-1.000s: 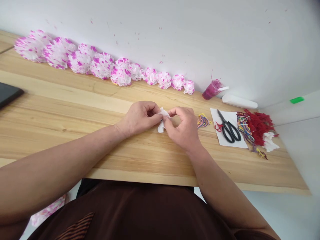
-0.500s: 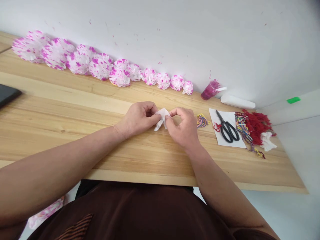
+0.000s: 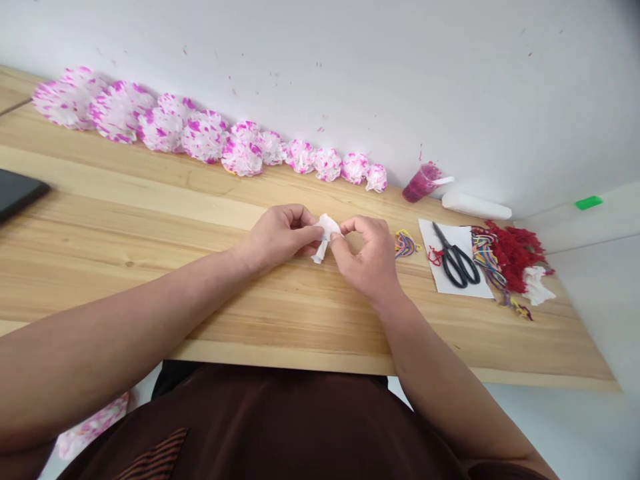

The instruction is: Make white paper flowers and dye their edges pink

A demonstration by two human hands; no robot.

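Note:
Between my two hands is a small piece of white tissue paper [image 3: 327, 229], folded and partly spread, held just over the wooden table [image 3: 280, 313]. My left hand [image 3: 283, 233] pinches its left side with thumb and fingers. On the right edge, my right hand [image 3: 367, 253] pinches the paper between thumb and forefinger. The fingers hide part of the paper. Just beyond my right hand lies a small bundle of coloured strings [image 3: 407, 245]. Black-handled scissors [image 3: 455, 257] rest on a white sheet [image 3: 473, 288] farther right.
Pink-spotted white paper pompoms [image 3: 205, 135] line the wall. A cup of magenta liquid [image 3: 420, 185] with a white stick stands near a white roll [image 3: 477, 205]. Red yarn [image 3: 517, 253] and crumpled white paper [image 3: 537, 285] lie at the right. A dark flat object [image 3: 20, 193] sits left.
The white tissue paper has shifted shape slightly between my fingers, its upper part now rounder and its lower tail narrower. Both hands keep nearly the same place; the view has shifted a little.

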